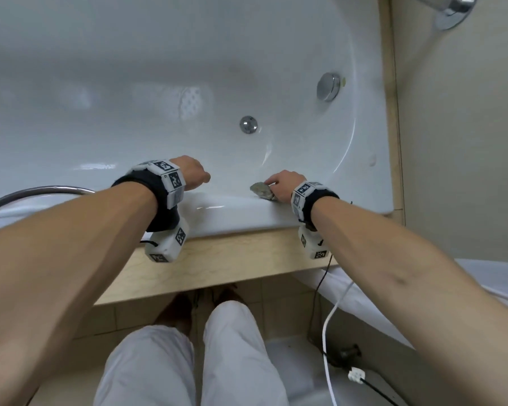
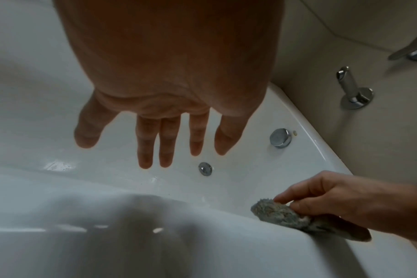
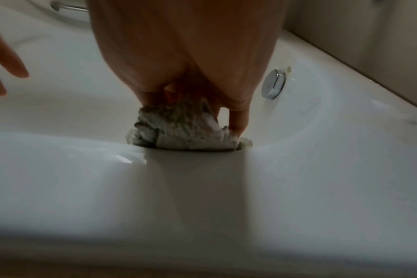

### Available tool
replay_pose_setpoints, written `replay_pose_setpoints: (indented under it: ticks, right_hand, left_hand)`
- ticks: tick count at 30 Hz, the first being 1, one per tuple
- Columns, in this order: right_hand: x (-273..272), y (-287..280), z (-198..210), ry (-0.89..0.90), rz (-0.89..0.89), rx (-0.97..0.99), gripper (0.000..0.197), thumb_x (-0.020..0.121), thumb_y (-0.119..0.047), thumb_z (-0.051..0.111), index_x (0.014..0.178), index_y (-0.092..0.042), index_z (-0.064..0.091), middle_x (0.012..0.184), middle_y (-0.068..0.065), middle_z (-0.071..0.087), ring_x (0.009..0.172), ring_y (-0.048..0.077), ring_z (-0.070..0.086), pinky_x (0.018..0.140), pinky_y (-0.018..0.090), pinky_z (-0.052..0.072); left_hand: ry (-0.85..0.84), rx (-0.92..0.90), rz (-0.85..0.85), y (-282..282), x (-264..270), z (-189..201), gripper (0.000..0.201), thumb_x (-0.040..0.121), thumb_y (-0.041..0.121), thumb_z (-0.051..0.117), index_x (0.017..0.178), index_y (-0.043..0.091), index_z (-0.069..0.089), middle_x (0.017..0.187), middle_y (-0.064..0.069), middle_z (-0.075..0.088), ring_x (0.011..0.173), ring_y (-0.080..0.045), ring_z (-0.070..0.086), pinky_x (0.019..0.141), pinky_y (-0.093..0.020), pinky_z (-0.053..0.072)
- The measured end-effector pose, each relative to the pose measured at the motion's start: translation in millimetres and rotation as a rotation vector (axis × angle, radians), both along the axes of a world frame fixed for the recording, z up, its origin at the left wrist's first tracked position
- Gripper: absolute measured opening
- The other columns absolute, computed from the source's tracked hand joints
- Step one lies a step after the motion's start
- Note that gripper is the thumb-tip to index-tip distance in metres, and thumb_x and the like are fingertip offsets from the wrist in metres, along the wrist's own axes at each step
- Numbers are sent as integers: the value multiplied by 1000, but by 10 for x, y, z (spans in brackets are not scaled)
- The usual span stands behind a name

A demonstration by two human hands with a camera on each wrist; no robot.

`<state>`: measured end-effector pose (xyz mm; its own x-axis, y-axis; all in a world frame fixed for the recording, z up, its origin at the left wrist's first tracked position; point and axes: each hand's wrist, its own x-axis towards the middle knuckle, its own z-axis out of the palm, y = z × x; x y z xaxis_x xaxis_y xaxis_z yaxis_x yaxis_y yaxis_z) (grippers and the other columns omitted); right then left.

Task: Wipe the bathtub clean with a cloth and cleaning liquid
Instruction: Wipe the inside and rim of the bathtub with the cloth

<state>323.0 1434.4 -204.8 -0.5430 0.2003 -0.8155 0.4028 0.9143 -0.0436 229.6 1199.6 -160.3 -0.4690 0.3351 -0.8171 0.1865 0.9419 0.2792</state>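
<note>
A white bathtub [image 1: 129,83] fills the upper head view, its near rim [image 1: 232,212] running under both wrists. My right hand [image 1: 282,184] grips a bunched grey-green cloth [image 1: 261,190] and presses it on the rim's inner edge; the cloth [image 3: 186,129] shows under curled fingers [image 3: 238,120] in the right wrist view and also lies low right as the cloth [image 2: 281,214] in the left wrist view. My left hand [image 1: 192,172] hangs over the tub, fingers [image 2: 155,143] straight and spread, holding nothing. No cleaning liquid bottle is in view.
A chrome drain [image 1: 248,124] sits on the tub floor and a chrome overflow knob [image 1: 328,86] on the right end wall. A metal shower hose [image 1: 35,193] arcs over the rim at left. A tap fitting [image 1: 452,10] juts from the beige wall. White cables [image 1: 332,317] dangle beside my knees.
</note>
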Motion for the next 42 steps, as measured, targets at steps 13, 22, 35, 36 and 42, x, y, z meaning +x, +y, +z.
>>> replay_pose_setpoints:
  ticks: [13, 22, 35, 36, 42]
  right_hand:
    - [273, 147, 275, 105, 316, -186, 43, 94, -33, 49, 135, -45, 49, 130, -6, 61, 114, 23, 57, 81, 25, 38]
    - [404, 776, 250, 214, 545, -163, 44, 95, -20, 50, 132, -42, 55, 124, -4, 66, 112, 24, 58, 88, 29, 42]
    - [-278, 2524, 386, 276, 448, 95, 41, 94, -15, 46, 123, -39, 62, 135, -3, 56, 116, 25, 54, 93, 33, 40]
    - [-246, 2638, 376, 291, 380, 116, 44, 94, -14, 46, 127, -39, 60, 142, -4, 52, 124, 24, 50, 102, 34, 38]
    - [521, 2763, 196, 438, 8, 146, 46, 93, -11, 44, 134, -30, 56, 149, -1, 46, 134, 25, 43, 105, 36, 41]
  left_hand:
    - [25, -28, -11, 397, 434, 45, 40, 98, 26, 45, 131, 7, 57, 141, -9, 51, 127, -28, 46, 99, -30, 37]
    - [20, -41, 147, 1130, 533, 93, 38, 94, 27, 53, 127, 11, 62, 134, -8, 56, 122, -30, 51, 98, -31, 40]
    - [18, -58, 283, 1683, 535, 42, 36, 92, 29, 55, 125, 14, 63, 130, -6, 59, 119, -28, 53, 95, -31, 41]
    - [13, -60, 273, 1708, 554, 39, 36, 93, 29, 55, 125, 14, 63, 130, -6, 59, 119, -28, 53, 96, -31, 40]
    - [2, -78, 210, 1773, 587, 62, 37, 94, 28, 53, 126, 13, 62, 132, -6, 58, 121, -29, 51, 96, -30, 39]
